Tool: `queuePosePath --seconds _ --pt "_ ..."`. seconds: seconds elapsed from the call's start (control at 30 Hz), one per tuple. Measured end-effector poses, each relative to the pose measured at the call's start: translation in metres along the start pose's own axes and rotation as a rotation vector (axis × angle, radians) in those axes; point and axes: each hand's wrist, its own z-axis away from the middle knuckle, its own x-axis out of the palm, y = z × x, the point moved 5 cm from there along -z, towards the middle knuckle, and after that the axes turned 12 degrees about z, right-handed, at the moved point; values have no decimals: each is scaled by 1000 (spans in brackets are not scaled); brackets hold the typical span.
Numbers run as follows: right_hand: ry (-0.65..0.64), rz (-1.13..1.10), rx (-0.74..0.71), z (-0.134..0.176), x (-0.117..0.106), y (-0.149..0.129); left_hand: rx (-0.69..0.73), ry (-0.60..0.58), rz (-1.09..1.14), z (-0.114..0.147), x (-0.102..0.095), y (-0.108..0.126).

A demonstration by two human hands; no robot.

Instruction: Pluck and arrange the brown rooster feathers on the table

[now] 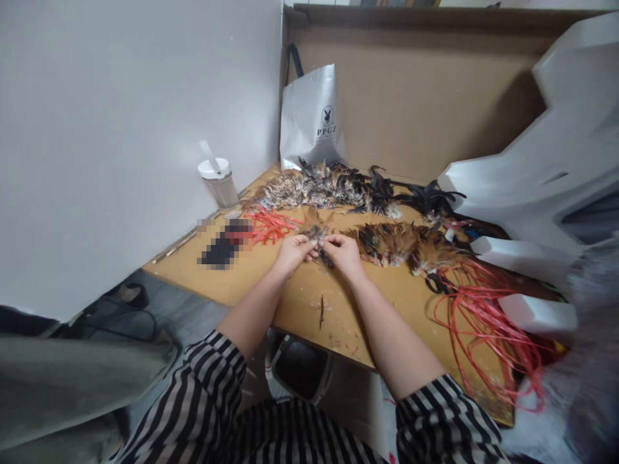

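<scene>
Both my hands meet over the middle of the table, their fingertips pinched on a small bunch of brown feathers. My left hand grips its lower left side, and my right hand closes on it from the right. The feather tips fan out upward, away from me. To the right of my right hand lies a row of brown and black feather bunches. Short red plastic strips are spread left of the bunch. What exactly sits between the fingertips is too small to make out.
Behind lies a long pile of mottled feathers, with a silver bag behind it. A lidded cup stands by the left wall. Long red strips hang over the right edge. White foam pieces jut in at right.
</scene>
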Motion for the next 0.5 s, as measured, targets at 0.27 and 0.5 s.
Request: queuePosePath --seconds 0.27,0.5 --pt "-3 54 -26 5 -2 -10 13 -12 -42 1 3 -1" --pt "-39 -213 180 5 2 -1 -28 -10 46 0 0 -3"
